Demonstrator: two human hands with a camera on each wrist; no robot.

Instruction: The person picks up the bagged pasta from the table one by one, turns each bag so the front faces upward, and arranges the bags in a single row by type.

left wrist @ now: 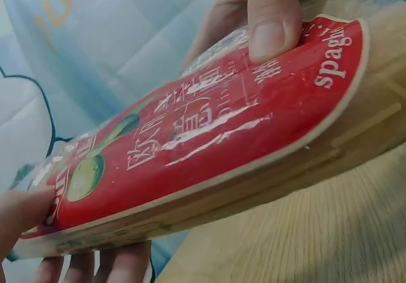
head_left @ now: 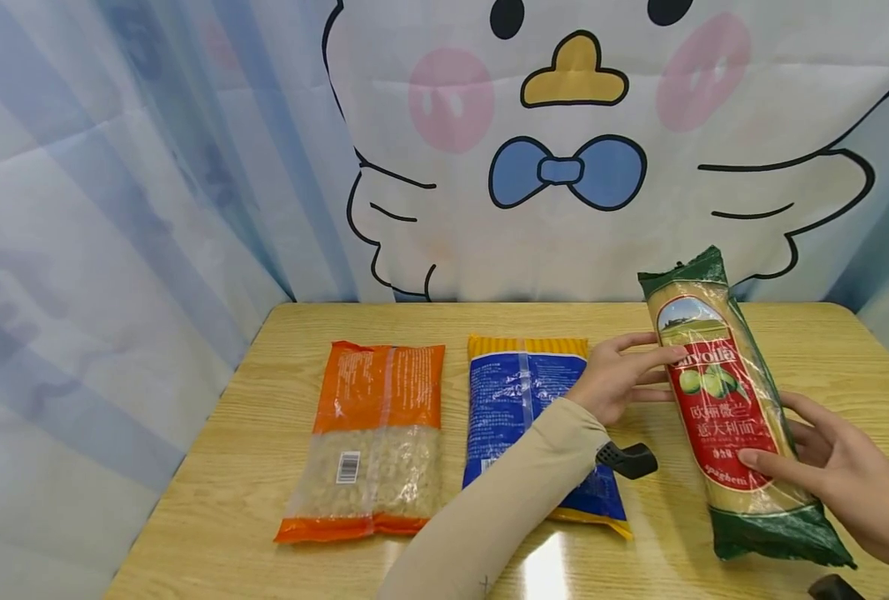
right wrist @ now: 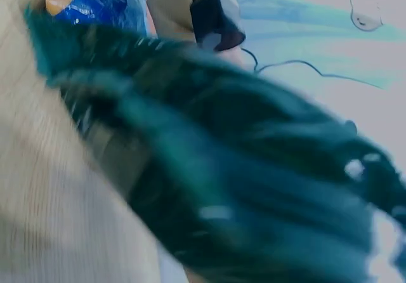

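Note:
A long pack of spaghetti (head_left: 721, 421) with a red label and green ends is held tilted over the right side of the table. My left hand (head_left: 622, 377) grips its left edge near the upper end, thumb on the front and fingers behind. Lower on the opposite edge, my right hand (head_left: 845, 471) holds it with the thumb across the label. The left wrist view has the label (left wrist: 209, 124) up close, with fingers under the pack. In the right wrist view the pack's dark green side (right wrist: 222, 150) fills much of the picture, blurred.
An orange bag with a clear lower part (head_left: 384, 417) lies on the left of the wooden table (head_left: 227, 467). Beside it a blue and yellow bag (head_left: 500, 400) lies partly hidden under my left forearm. A printed curtain (head_left: 564, 250) hangs behind the table.

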